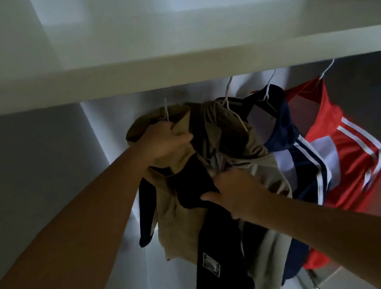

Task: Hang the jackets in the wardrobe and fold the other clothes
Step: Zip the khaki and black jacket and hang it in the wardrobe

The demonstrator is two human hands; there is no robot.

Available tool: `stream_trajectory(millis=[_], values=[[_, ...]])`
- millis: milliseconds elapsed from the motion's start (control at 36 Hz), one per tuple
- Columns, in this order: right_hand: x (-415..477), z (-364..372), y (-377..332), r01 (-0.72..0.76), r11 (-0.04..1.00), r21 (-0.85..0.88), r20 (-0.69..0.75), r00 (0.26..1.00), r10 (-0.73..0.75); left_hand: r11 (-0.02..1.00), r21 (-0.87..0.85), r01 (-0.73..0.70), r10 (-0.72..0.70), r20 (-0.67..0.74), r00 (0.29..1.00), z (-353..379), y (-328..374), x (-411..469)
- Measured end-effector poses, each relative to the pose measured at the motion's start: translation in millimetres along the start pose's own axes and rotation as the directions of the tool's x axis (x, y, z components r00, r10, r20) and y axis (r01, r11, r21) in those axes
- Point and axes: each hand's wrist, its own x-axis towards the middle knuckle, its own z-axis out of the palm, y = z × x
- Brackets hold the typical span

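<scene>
The tan cotton jacket with dark navy panels (170, 215) hangs inside the wardrobe at the left end of the row, its collar bunched on a thin white wire hanger (166, 109) whose hook runs up behind the shelf edge. Whether the hook is seated on the rail cannot be seen. The left hand (164, 139) has its fingers curled tight round the collar and the hanger's neck. The right hand (237, 191) grips the jacket front lower down, thumb on the navy panel and fingers buried in the fold. To do this well, the left hand should probably keep bearing the weight until the hook is felt to catch. Then the right hand can tug the front straight so both shoulders sit evenly on the wire and nothing slides off. Just beside it, touching, hang a plain beige jacket (254, 150), a navy track jacket with white stripes (282, 129) and a red striped one (346, 147). All are under the wide white shelf (174, 70).
</scene>
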Motion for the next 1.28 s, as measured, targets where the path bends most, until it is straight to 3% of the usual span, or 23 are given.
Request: stream_trajectory(millis=[111, 194, 222, 278, 333, 389, 444, 556, 611, 778, 861, 972, 1056, 1167, 1278], values=[[-16, 10, -28, 0.042, 0.999, -0.034, -0.025, 0.999, -0.043, 0.992, -0.062, 0.113, -0.117, -0.076, 0.99, -9, 9, -2], [-23, -4, -23, 0.08, 0.996, 0.049, -0.006, 0.997, -0.08, 0.974, -0.033, 0.226, -0.228, -0.162, 0.96, -8, -5, -12], [-25, -12, -18, 0.094, 0.99, 0.107, -0.064, 0.994, -0.087, 0.971, -0.024, 0.24, -0.24, -0.173, 0.955, -7, -9, -16], [-29, -23, 0, 0.099, 0.983, 0.152, -0.345, 0.938, -0.041, 0.97, 0.019, 0.242, -0.234, -0.189, 0.954, -6, -12, -27], [-28, -29, 23, -0.114, 0.99, 0.077, -0.5, 0.855, 0.137, 0.966, 0.036, 0.255, -0.248, -0.129, 0.96, -3, -7, -33], [-25, -30, 45, -0.35, 0.93, 0.116, -0.392, 0.844, 0.366, 0.965, 0.065, 0.255, -0.254, -0.023, 0.967, 6, 3, -35], [-19, -24, 58, -0.443, 0.868, 0.225, -0.2, 0.851, 0.486, 0.969, 0.088, 0.231, -0.23, -0.026, 0.973, 19, 12, -33], [-10, -8, 54, -0.421, 0.896, 0.14, -0.128, 0.89, 0.438, 0.952, -0.016, 0.306, -0.306, -0.116, 0.945, 21, 8, -31], [-5, -2, 47, -0.384, 0.9, 0.207, -0.129, 0.901, 0.414, 0.937, -0.043, 0.346, -0.348, -0.147, 0.926, 10, -5, -34], [1, 5, 35, -0.301, 0.87, 0.39, -0.084, 0.929, 0.36, 0.891, 0.102, 0.442, -0.431, -0.116, 0.895, -10, -13, -46], [-16, 2, 29, -0.278, 0.819, 0.503, -0.096, 0.923, 0.372, 0.889, 0.236, 0.393, -0.362, -0.164, 0.918, -4, -4, -60], [-73, 14, 23, -0.208, 0.705, 0.678, -0.169, 0.889, 0.426, 0.95, 0.287, 0.12, -0.008, -0.365, 0.931, 28, 12, -99], [-119, 27, 21, -0.156, 0.612, 0.775, -0.206, 0.854, 0.477, 0.989, 0.138, -0.051, 0.101, -0.384, 0.918, 62, 29, -134], [-189, 39, 26, -0.208, 0.419, 0.884, -0.109, 0.78, 0.616, 0.982, -0.124, -0.144, 0.109, -0.256, 0.961, 122, 68, -187], [-261, 30, 41, -0.253, 0.335, 0.908, -0.066, 0.702, 0.709, 0.939, -0.24, -0.248, 0.215, -0.156, 0.964, 170, 115, -232]])
